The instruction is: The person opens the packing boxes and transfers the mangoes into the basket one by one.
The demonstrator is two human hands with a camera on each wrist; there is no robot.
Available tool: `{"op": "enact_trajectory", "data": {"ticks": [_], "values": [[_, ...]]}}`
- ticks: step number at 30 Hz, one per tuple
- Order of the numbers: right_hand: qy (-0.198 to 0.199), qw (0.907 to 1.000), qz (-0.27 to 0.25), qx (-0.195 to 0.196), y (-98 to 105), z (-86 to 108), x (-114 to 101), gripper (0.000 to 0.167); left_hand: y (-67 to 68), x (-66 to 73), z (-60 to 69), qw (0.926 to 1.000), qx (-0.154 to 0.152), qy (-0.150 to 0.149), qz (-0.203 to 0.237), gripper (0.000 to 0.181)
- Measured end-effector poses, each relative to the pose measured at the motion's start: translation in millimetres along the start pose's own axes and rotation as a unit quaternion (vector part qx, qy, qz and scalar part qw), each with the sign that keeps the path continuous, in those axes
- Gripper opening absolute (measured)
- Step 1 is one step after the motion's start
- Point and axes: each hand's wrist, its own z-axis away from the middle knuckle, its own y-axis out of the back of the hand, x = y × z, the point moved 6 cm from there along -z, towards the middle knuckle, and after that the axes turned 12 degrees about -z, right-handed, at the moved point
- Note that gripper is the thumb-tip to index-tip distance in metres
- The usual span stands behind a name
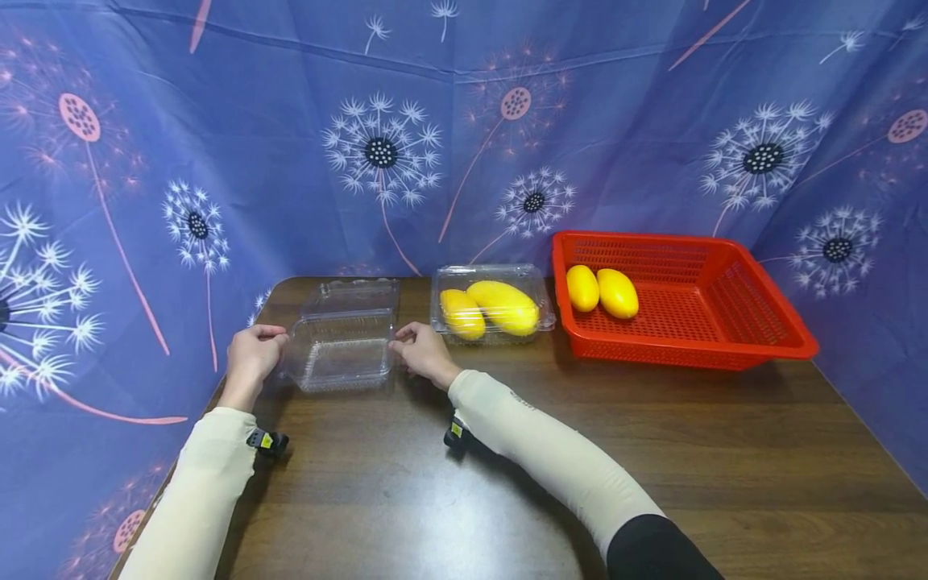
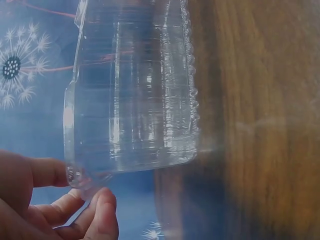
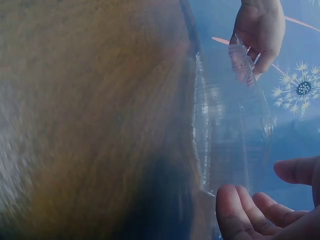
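A transparent plastic clamshell box (image 1: 348,358) stands on the left part of the table, its lid (image 1: 353,296) folded back toward the curtain. My left hand (image 1: 254,354) pinches the corner of the box's rim between thumb and fingers, which the left wrist view shows up close. At the box's right side is my right hand (image 1: 424,353), fingertips by the wall. In the right wrist view its thumb (image 3: 295,171) and fingers (image 3: 245,212) are spread apart; whether they touch the plastic I cannot tell.
A second transparent box (image 1: 540,294), lid down, contains two yellow mangoes (image 1: 503,306). To its right a red plastic basket (image 1: 689,350) holds two more mangoes (image 1: 618,294) at its left end. Behind the wooden table (image 1: 406,499) hangs a blue dandelion-print curtain (image 1: 290,161).
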Motion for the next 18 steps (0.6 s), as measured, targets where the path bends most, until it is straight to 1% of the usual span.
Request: {"op": "enact_trajectory", "data": {"ticks": [2,4,7,12,18], "values": [[0.010,0.9996,0.025,0.005,3,-0.3,-3,0.024,2.1,2.8,1.3,0.9996,0.010,-0.008,-0.024,0.031],[0.019,0.9986,0.049,0.008,6,-0.2,-7,0.024,3.0,5.8,2.4,0.9993,0.014,-0.014,-0.033,0.031],[0.028,0.9959,0.085,0.012,10,0.3,-11,0.024,4.1,9.7,3.2,0.9990,0.020,-0.021,-0.034,0.031],[0.036,0.9927,0.115,0.004,13,1.4,-17,0.024,6.4,15.9,4.0,0.9984,0.033,-0.032,-0.034,0.030],[0.065,0.9864,0.151,-0.004,16,1.3,-25,0.022,8.8,26.7,3.7,0.9973,0.042,-0.047,-0.037,0.030]]}}
